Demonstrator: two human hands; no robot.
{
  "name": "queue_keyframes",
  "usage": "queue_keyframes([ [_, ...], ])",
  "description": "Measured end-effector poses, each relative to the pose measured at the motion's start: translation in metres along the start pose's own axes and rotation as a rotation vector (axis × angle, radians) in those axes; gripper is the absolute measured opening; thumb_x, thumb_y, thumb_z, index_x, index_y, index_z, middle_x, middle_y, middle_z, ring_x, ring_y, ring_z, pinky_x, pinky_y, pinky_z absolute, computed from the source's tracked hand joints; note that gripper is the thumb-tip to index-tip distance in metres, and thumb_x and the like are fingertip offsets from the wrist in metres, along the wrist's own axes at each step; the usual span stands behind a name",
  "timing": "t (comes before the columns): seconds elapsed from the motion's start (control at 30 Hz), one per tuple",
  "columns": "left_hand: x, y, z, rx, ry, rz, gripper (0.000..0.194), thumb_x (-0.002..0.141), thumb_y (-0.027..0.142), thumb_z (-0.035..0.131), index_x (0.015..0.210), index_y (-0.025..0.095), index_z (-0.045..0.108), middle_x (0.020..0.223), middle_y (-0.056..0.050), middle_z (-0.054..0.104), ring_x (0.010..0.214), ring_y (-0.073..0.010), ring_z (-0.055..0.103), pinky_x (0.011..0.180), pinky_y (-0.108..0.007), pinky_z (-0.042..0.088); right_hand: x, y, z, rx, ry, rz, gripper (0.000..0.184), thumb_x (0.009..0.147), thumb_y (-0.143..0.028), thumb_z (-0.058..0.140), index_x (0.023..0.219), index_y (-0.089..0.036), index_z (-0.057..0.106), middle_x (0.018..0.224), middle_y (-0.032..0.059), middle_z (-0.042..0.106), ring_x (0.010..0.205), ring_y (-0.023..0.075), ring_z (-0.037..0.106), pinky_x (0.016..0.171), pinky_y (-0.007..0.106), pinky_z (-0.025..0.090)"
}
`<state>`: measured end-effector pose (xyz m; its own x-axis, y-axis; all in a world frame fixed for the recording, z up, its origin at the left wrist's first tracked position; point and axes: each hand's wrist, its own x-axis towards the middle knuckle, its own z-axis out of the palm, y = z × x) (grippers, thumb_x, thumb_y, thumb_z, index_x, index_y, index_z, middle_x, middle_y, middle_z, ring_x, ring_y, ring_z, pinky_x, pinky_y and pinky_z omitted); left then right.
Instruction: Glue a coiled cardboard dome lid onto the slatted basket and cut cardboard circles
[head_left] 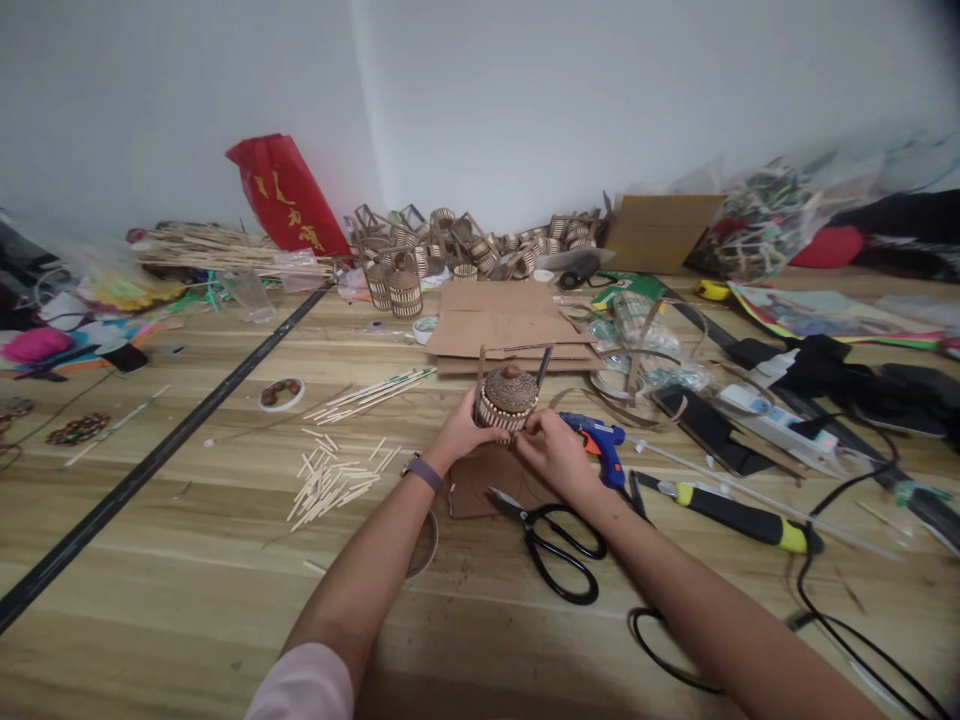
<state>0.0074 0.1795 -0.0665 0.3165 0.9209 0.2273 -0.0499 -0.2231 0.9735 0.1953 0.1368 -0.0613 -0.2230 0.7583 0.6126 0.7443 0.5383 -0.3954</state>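
A small round basket [508, 397] made of upright sticks, with a brown woven dome on top and a thin handle frame, is held between both hands over the wooden floor. My left hand [466, 432] grips its left side with curled fingers. My right hand [553, 450] pinches its lower right edge. Under the hands lies a brown cardboard piece [474, 485]. Black scissors [555, 540] lie just in front of my right hand, and a blue glue gun [600, 442] lies right beside it.
Loose short sticks [337, 475] are scattered to the left, longer sticks [375, 392] beyond them. Flat cardboard [504, 325], several finished baskets [420, 262], a yellow-black knife [739, 515], a power strip [787, 425] and black cables [832, 625] lie around. A black strip [150, 465] crosses the floor on the left.
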Motion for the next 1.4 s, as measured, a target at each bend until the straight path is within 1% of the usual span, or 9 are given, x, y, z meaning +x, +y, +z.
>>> queue_keyframes([
  [0.33,0.001,-0.01,-0.001,-0.023,0.003,0.015,0.112,0.051,0.046,0.091,0.145,0.017,0.036,0.142,-0.016,0.052,0.132,-0.0315,0.047,0.112,-0.041,0.034,-0.002,-0.007,0.005,-0.121,0.015,0.087,0.011,0.082,-0.03,0.057,0.079,-0.022,0.049,0.072,0.0043,0.062,0.068,0.0238,0.059,0.063,0.031,0.04],
  [0.67,0.0,-0.002,0.001,-0.02,-0.005,0.023,0.104,0.052,0.045,0.091,0.14,0.016,0.042,0.138,-0.015,0.056,0.131,-0.0313,0.049,0.112,-0.041,0.034,-0.002,-0.007,0.009,-0.121,-0.006,0.091,0.018,0.085,-0.035,0.06,0.081,-0.022,0.049,0.075,0.0053,0.062,0.071,0.0233,0.06,0.064,0.03,0.04],
  [0.9,0.0,0.0,-0.001,0.007,-0.027,0.026,0.108,0.052,0.045,0.091,0.142,0.017,0.04,0.14,-0.015,0.054,0.132,-0.0331,0.047,0.113,-0.043,0.033,-0.002,-0.004,0.007,-0.122,-0.05,0.143,0.022,0.085,-0.038,0.063,0.079,-0.023,0.048,0.073,0.0045,0.062,0.069,0.0236,0.058,0.061,0.03,0.037],
  [1.1,0.0,0.0,-0.008,0.06,-0.073,0.023,0.123,0.049,0.045,0.093,0.15,0.018,0.028,0.146,-0.017,0.048,0.137,-0.0342,0.041,0.116,-0.046,0.028,0.001,-0.005,-0.002,-0.104,-0.101,0.199,0.024,0.081,-0.037,0.067,0.077,-0.024,0.047,0.067,0.0011,0.06,0.063,0.0215,0.055,0.058,0.029,0.033],
  [1.2,0.002,0.003,-0.013,0.09,-0.067,0.03,0.131,0.047,0.048,0.093,0.152,0.02,0.021,0.151,-0.019,0.041,0.141,-0.0348,0.036,0.117,-0.047,0.025,0.002,-0.008,-0.006,-0.074,-0.116,0.213,0.024,0.08,-0.037,0.068,0.077,-0.024,0.048,0.067,0.0006,0.06,0.062,0.0208,0.055,0.057,0.028,0.033],
  [1.23,0.003,0.005,-0.014,0.1,-0.051,0.037,0.131,0.048,0.052,0.091,0.153,0.021,0.019,0.153,-0.019,0.037,0.142,-0.0348,0.033,0.117,-0.047,0.025,0.002,-0.009,-0.007,-0.061,-0.116,0.217,0.024,0.08,-0.037,0.068,0.077,-0.023,0.048,0.068,0.0007,0.06,0.061,0.0205,0.056,0.057,0.028,0.034],
  [1.3,0.005,0.012,-0.017,0.128,0.0,0.062,0.123,0.058,0.061,0.083,0.153,0.022,0.016,0.156,-0.021,0.031,0.144,-0.0338,0.03,0.116,-0.046,0.027,0.002,-0.009,-0.01,-0.031,-0.113,0.223,0.021,0.082,-0.036,0.066,0.077,-0.023,0.05,0.069,0.0013,0.062,0.062,0.0201,0.057,0.057,0.028,0.036],
  [1.37,0.008,0.025,-0.02,0.172,0.067,0.103,0.106,0.072,0.067,0.07,0.152,0.022,0.017,0.155,-0.02,0.032,0.145,-0.0315,0.031,0.115,-0.046,0.03,0.001,-0.009,-0.014,0.001,-0.109,0.221,0.015,0.083,-0.034,0.062,0.08,-0.021,0.053,0.069,0.0016,0.063,0.062,0.0199,0.059,0.058,0.028,0.038],
  [1.4,0.01,0.034,-0.02,0.204,0.102,0.127,0.096,0.078,0.067,0.063,0.151,0.022,0.02,0.154,-0.02,0.035,0.144,-0.0302,0.032,0.114,-0.045,0.031,0.0,-0.009,-0.017,0.018,-0.11,0.215,0.012,0.084,-0.032,0.059,0.082,-0.021,0.056,0.069,0.0015,0.063,0.062,0.0198,0.059,0.059,0.028,0.039],
])
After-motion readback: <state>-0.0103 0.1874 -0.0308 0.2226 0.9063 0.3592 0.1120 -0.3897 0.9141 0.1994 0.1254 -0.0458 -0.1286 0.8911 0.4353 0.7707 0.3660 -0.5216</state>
